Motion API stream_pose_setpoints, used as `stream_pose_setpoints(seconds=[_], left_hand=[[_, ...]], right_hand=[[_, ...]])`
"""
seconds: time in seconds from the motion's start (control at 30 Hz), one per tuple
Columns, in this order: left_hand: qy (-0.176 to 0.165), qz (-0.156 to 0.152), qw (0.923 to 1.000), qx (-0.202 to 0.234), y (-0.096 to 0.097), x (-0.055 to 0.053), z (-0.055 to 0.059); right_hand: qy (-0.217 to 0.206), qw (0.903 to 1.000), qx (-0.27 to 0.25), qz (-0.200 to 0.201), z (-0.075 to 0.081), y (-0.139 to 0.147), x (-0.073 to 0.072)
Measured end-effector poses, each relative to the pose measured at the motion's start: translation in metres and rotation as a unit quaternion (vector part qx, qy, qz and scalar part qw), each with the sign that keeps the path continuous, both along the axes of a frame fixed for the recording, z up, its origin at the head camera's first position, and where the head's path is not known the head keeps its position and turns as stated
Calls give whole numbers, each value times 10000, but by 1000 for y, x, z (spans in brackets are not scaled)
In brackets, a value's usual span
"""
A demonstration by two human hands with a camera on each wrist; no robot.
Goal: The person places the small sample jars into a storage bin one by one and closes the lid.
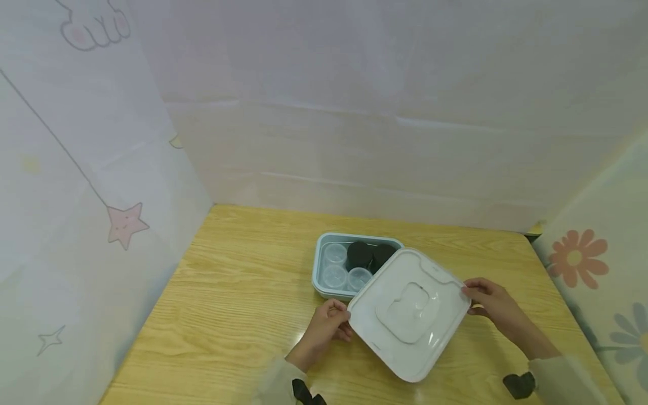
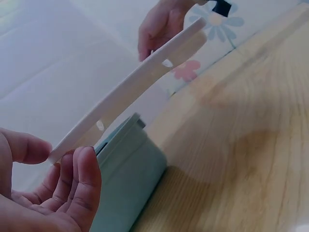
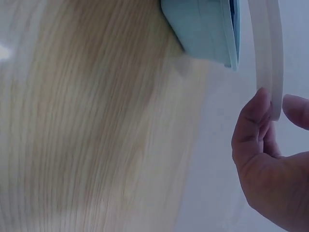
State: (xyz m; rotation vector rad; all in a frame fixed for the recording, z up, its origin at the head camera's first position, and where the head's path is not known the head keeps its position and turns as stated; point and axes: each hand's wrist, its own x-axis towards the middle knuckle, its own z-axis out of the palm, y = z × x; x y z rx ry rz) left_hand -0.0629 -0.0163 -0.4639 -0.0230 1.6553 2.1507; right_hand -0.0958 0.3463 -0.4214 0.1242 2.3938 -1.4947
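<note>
Both hands hold a white plastic lid (image 1: 364, 332) by opposite corners, tilted above the table. My left hand (image 1: 325, 326) pinches its left corner between thumb and fingers; the left wrist view shows the lid (image 2: 130, 87) edge-on. At the right corner my right hand (image 1: 493, 306) pinches the rim, thumb on top, fingers below. Behind the lid stands a light blue box (image 1: 316, 270), its near right corner hidden by it. Inside are several clear round lidded cups (image 1: 335, 253) and two black round things (image 1: 359, 255).
The box stands on a wood-grain table (image 1: 228, 315). Pale printed cloth hangs around it: a back sheet (image 1: 354, 140), a left sheet with a pink star (image 1: 126, 225) and a right one with flowers (image 1: 579, 259).
</note>
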Motion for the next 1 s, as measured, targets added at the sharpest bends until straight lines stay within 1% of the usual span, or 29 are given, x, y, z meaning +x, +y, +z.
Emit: stream_pose_setpoints(seconds=[0.1, 0.2, 0.3, 0.5, 0.6, 0.73, 0.8, 1.0], left_hand=[[57, 145, 9998, -88, -9, -3, 1], [54, 244, 9996, -128, -18, -6, 2], [40, 349, 9992, -187, -26, -7, 2], [-15, 489, 9983, -326, -40, -8, 4], [-95, 547, 9978, -351, -46, -9, 6], [-88, 623, 9972, -393, -52, -8, 7], [-68, 651, 9970, -408, -54, -9, 7], [93, 615, 9970, -471, -61, -8, 9]], right_hand=[[-65, 10000, -2, 34, -2, -9, 3], [-6, 10000, -26, 9, -4, -18, 6], [80, 9998, -156, 21, -4, -26, 9], [109, 9986, -516, 73, -3, -37, 13], [188, 9980, -588, 162, -3, -43, 17], [372, 9969, -645, 238, -3, -49, 22], [513, 9961, -683, 213, -3, -53, 25], [916, 9930, -710, 210, -4, -62, 30]])
